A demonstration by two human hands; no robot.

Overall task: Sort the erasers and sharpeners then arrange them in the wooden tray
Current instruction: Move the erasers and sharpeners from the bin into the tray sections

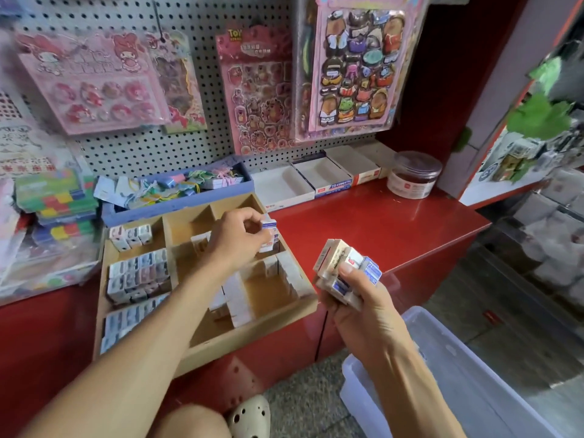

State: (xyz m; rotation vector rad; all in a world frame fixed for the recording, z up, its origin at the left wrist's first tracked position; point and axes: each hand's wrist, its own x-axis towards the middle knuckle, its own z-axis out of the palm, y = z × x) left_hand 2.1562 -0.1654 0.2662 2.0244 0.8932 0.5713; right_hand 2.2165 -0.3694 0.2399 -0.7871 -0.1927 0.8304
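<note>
A wooden tray (252, 335) with several compartments lies on the red counter. Its left compartments hold rows of small boxed sharpeners (137, 275), and white erasers (238, 303) stand in the middle ones. My left hand (235, 237) reaches over the tray's right side and pinches a small white and blue eraser (269, 225) above a few like it in that compartment. To the right of the tray, my right hand (354, 298) grips a stack of wrapped erasers (343, 268) over the counter's front edge.
A blue tray of tags and clips (177, 192) sits behind the wooden tray, open white boxes (319, 177) and a round clear jar (414, 173) to its right. Sticker sheets hang on the pegboard. A clear plastic bin (448, 374) stands on the floor below my right hand.
</note>
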